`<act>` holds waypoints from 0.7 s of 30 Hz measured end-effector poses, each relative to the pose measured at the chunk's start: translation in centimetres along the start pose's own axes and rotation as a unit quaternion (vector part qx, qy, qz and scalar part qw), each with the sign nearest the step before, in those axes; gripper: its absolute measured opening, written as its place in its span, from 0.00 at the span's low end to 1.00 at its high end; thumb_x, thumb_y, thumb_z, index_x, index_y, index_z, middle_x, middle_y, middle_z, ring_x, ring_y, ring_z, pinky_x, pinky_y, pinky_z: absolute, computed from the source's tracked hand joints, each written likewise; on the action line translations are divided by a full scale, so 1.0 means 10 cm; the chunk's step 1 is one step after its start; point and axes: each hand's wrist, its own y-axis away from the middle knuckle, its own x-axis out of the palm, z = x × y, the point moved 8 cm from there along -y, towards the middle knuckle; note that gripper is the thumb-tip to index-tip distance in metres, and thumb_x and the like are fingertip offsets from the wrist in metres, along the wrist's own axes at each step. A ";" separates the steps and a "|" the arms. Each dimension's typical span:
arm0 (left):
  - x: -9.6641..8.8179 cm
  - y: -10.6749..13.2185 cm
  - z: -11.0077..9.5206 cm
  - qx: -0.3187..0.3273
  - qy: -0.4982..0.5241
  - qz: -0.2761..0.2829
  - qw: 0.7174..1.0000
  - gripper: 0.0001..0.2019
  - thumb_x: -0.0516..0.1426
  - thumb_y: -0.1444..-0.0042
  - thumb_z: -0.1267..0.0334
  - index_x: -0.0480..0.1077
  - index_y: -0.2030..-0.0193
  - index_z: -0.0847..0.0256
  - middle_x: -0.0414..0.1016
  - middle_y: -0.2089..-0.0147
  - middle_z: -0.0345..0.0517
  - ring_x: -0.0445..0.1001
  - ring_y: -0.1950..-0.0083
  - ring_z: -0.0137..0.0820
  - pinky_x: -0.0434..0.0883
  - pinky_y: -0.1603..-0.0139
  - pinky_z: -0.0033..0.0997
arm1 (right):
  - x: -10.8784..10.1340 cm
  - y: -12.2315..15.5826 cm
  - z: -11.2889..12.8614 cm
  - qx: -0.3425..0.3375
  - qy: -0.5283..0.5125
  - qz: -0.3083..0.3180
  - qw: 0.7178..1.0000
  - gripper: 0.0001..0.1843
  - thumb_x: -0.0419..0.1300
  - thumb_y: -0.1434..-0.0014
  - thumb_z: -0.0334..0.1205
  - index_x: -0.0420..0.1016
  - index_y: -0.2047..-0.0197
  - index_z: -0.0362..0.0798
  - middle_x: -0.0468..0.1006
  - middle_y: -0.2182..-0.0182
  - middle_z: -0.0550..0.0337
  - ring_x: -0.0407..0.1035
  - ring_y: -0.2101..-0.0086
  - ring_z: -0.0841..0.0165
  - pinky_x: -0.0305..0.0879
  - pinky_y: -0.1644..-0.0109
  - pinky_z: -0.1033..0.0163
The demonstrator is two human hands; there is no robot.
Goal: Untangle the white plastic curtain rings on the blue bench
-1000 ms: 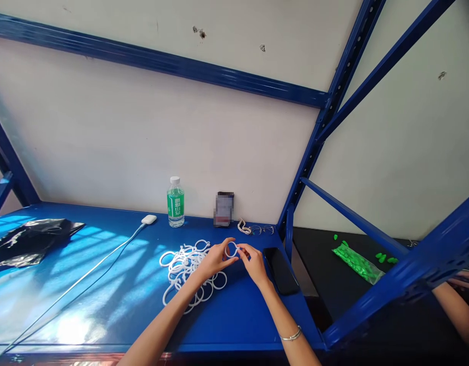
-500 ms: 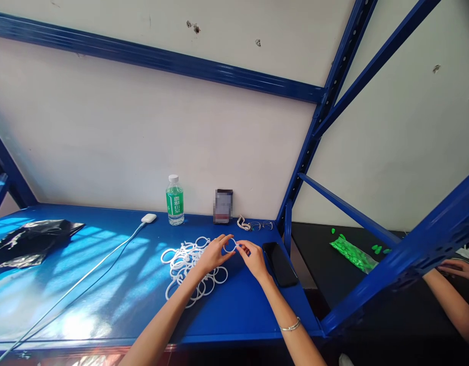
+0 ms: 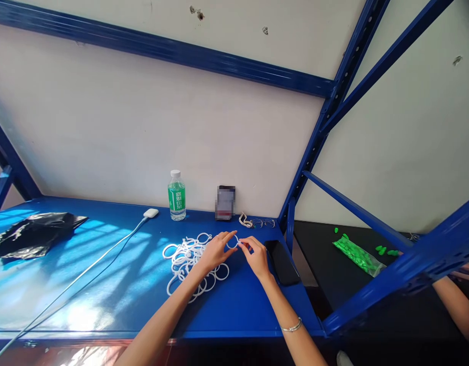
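Note:
A thin white plastic ring, which looks like a curtain ring (image 3: 227, 245), is held up between my two hands above the blue shelf. My left hand (image 3: 215, 251) has its thumb and forefinger around the ring's left side. At the ring's right side, my right hand (image 3: 254, 255) pinches the edge between thumb and forefinger; the exact spot is covered by the fingertips. A tangled pile of similar white rings (image 3: 181, 258) lies beneath and left of my left hand, partly hidden by that hand and forearm. A black phone (image 3: 282, 262) lies just right of my right hand.
Along the back of the blue shelf (image 3: 116, 300) stand a green-labelled bottle (image 3: 177, 197) and a small blurred box (image 3: 225, 203), beside glasses (image 3: 263, 222). A white cable (image 3: 85, 269) and black plastic bag (image 3: 36, 235) lie left. Beyond the blue post are a bag of green pieces (image 3: 356, 255) and another person's arm (image 3: 453, 302).
The view has shifted slightly. Both my hands keep nearly the same hold on the ring. At the right, the other person's hand shows less, now more hidden behind the blue beam.

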 end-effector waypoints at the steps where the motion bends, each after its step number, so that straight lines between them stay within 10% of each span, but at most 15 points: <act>1: -0.01 0.00 -0.02 0.006 -0.001 -0.002 1.000 0.24 0.54 0.40 0.57 0.58 0.38 0.53 0.71 0.50 0.49 0.72 0.50 0.38 0.71 0.52 0.40 | -0.01 0.00 0.00 0.000 -0.001 -0.004 1.000 0.12 0.53 0.35 0.44 0.76 0.60 0.49 0.75 0.69 0.57 0.70 0.69 0.68 0.65 0.66 0.65; 21: -0.04 -0.01 -0.16 0.040 -0.035 -0.002 0.999 0.21 0.52 0.38 0.60 0.57 0.39 0.54 0.69 0.48 0.50 0.70 0.49 0.39 0.71 0.51 0.42 | -0.02 0.00 -0.02 0.008 -0.015 -0.008 1.000 0.12 0.52 0.35 0.41 0.71 0.69 0.49 0.75 0.70 0.57 0.72 0.64 0.65 0.66 0.61 0.63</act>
